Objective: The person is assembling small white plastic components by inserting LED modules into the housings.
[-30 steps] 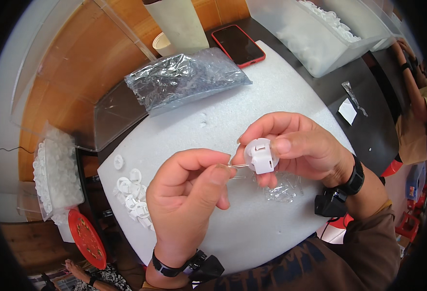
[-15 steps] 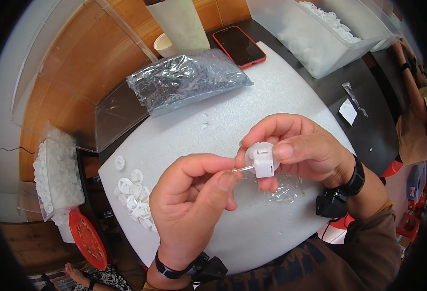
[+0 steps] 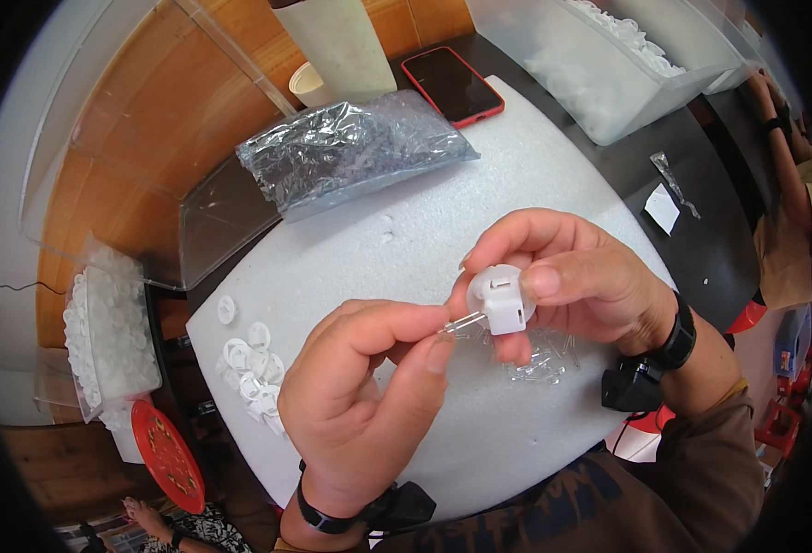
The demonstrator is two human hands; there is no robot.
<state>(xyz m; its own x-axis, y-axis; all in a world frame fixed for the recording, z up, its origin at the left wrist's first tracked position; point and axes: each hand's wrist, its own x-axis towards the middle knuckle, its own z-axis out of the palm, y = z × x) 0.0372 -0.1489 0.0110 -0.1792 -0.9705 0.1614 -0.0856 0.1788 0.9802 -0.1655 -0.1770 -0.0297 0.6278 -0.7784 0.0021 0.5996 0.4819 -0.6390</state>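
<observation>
Between its thumb and fingers my right hand [image 3: 572, 286] grips a white plastic part [image 3: 503, 304] with a round disc and a boxy, slotted block. My left hand [image 3: 378, 378] is closed in a pinch on a thin, shiny two-pronged pin [image 3: 466, 321]. The prongs point right, and their far ends meet the lower left side of the white block; whether they are inside it I cannot tell. Partly hidden below my right hand lies a pile of similar shiny pins [image 3: 539, 364]. Several white round plastic parts [image 3: 256, 364] are heaped left of my left hand.
Everything lies on a white foam sheet [image 3: 406, 461]. At its far side are a silvery plastic bag [image 3: 360, 152] and a red-cased phone [image 3: 452, 85]. Bins of white parts stand far right [image 3: 646, 83] and left [image 3: 115, 332], near a red tray [image 3: 168, 456]. Another person's arm [image 3: 784, 166] shows at right.
The pin shows two separate prongs now, where it looked like one line before. The white part has turned slightly, and my left fingers have shifted a little down.
</observation>
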